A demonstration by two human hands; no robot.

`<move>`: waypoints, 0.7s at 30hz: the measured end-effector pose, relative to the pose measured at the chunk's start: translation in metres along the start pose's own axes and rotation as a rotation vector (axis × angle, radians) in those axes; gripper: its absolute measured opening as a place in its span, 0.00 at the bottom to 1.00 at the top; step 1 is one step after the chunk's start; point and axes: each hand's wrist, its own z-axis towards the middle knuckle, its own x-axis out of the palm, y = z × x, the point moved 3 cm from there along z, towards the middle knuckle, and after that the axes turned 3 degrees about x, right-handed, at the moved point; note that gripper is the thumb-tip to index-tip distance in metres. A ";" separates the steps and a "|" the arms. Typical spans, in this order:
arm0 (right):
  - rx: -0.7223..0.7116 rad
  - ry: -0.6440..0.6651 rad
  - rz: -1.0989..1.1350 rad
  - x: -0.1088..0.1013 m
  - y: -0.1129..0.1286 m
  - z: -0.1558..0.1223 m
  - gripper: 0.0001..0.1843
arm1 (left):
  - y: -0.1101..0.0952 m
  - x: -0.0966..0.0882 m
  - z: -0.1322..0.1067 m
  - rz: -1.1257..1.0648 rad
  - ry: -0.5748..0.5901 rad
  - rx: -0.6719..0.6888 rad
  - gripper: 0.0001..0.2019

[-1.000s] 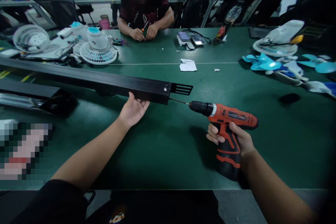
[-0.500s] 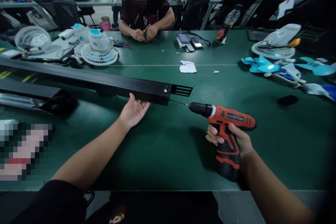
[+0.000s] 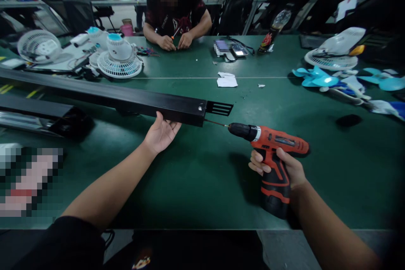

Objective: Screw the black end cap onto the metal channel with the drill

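Note:
My right hand (image 3: 289,166) is wrapped round the handle of an orange and black cordless drill (image 3: 280,139). The drill's long thin bit (image 3: 217,122) reaches left to the end of a long black rectangular tube (image 3: 164,104), low on its end face. Under the tube, close to that end, my left hand (image 3: 163,133) supports it, palm up, thumb on the near side and fingers partly hidden beneath. A slotted black bracket (image 3: 220,108) sticks out of the same end. Whether the bit's tip is in a screw is hidden.
Another black profile (image 3: 34,114) lies at left. White fan parts (image 3: 120,63) stand at the back left, with blue fan blades (image 3: 314,78) at right. Paper scraps (image 3: 227,80) and a bottle (image 3: 274,31) are beyond the drill. A person (image 3: 177,17) works opposite.
Almost nothing differs. Both hands, the drill and the tube keep their places, with only a very slight shift of the view. The person opposite has moved a little.

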 end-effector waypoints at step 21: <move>-0.013 -0.015 0.000 0.002 0.002 0.000 0.24 | 0.000 0.003 -0.001 0.036 -0.043 0.015 0.25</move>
